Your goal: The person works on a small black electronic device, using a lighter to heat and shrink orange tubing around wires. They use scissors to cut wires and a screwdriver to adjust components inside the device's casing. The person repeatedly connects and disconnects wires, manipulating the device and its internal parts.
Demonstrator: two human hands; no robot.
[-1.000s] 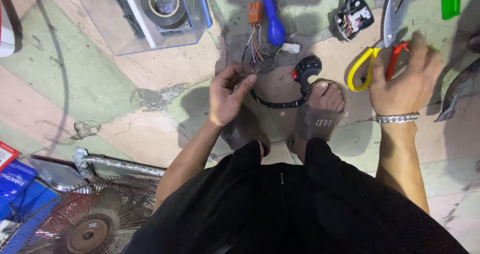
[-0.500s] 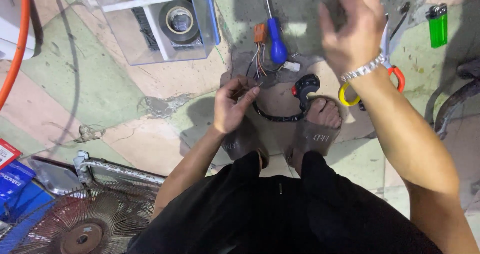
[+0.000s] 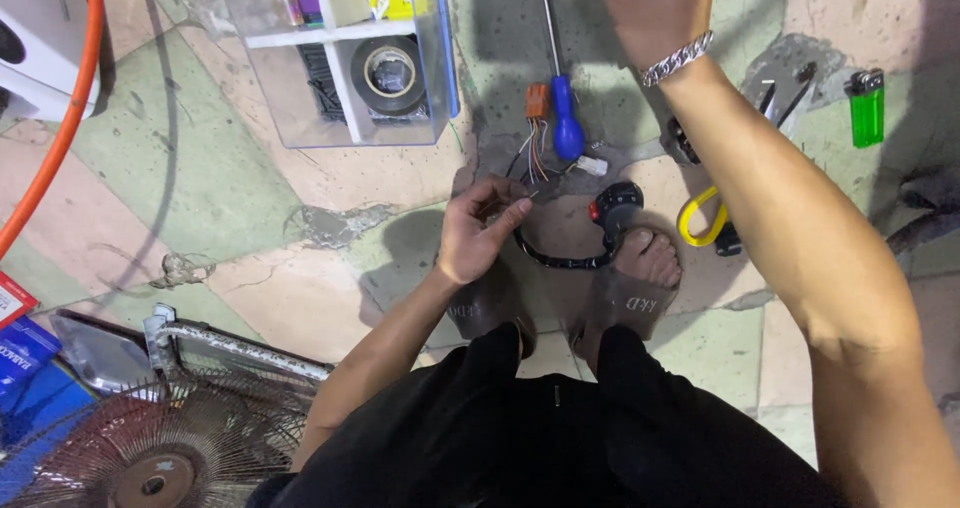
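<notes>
Left hand [image 3: 478, 236] pinches thin wire ends of black cable harness [image 3: 560, 258] on floor, before sandalled feet. Right hand [image 3: 650, 8] reaches to top edge; grip cannot tell, fingers cut off. Risk: attention splits, thin wires slip from pinch or snag blue screwdriver [image 3: 566, 128] nearby.

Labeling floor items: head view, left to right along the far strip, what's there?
Orange hose → clear plastic box with black tape roll → orange connector → blue-handled screwdriver → right hand → green lighter.
</notes>
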